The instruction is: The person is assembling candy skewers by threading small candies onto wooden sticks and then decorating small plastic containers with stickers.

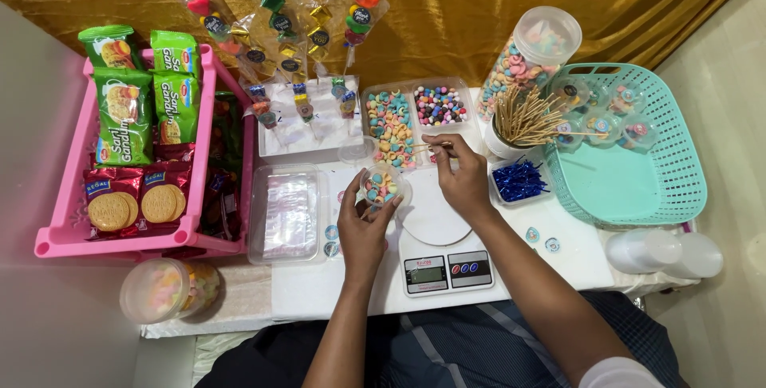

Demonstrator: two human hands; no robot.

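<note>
My left hand [363, 224] holds a small clear round cup [381, 186] filled with pastel ring-shaped candies, just above the table. My right hand [459, 174] is pinched on a thin wooden skewer [425, 147] that points left over a clear tray of ring candies [390, 126]. A white kitchen scale [435, 232] with a round platform lies under my right wrist. Beside the candy tray is a second clear tray of small dark and coloured candies [440, 106].
A pink basket [64, 236] of biscuit packets stands at left. A teal basket [630, 189] with filled cups is at right. Also present: a cup of skewers [523, 121], a tall candy jar [528, 57], blue twist ties [519, 181], a tray of plastic bags [289, 214], and candy skewers on a foam block [307, 121].
</note>
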